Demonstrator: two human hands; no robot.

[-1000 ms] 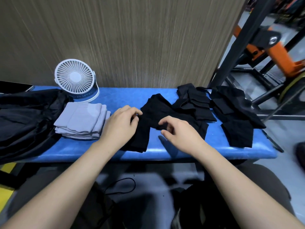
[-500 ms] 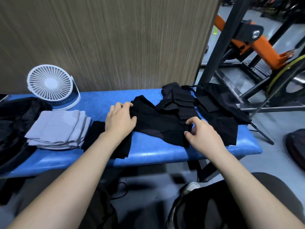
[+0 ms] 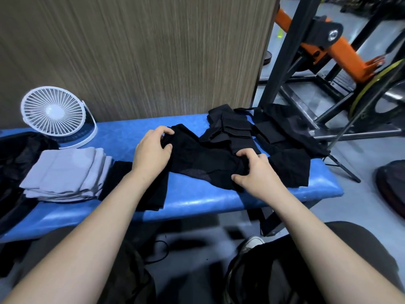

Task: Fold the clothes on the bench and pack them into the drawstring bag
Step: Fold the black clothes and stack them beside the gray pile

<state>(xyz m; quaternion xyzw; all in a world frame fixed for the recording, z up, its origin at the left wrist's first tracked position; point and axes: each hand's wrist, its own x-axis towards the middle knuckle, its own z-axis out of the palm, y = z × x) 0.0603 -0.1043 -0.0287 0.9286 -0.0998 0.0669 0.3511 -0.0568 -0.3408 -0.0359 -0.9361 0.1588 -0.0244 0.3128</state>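
A black garment (image 3: 197, 159) lies spread across the middle of the blue bench (image 3: 197, 202). My left hand (image 3: 153, 150) pinches its left upper edge. My right hand (image 3: 254, 170) grips its right side, fingers curled into the cloth. A folded stack of grey clothes (image 3: 65, 174) sits at the left. More black clothes (image 3: 232, 130) are heaped behind, and another black pile (image 3: 285, 137) covers the bench's right end. A black fabric mass (image 3: 17, 159), possibly the drawstring bag, lies at the far left, partly cut off.
A white desk fan (image 3: 54, 115) stands at the back left against a brown wall. Black and orange gym equipment (image 3: 328, 51) rises at the right. A dark bag (image 3: 392, 185) lies on the floor at the right. My knees are below the bench edge.
My right hand moved left and up onto the garment's right side and closed on it. My left hand stayed at the left edge. The view shifted slightly.
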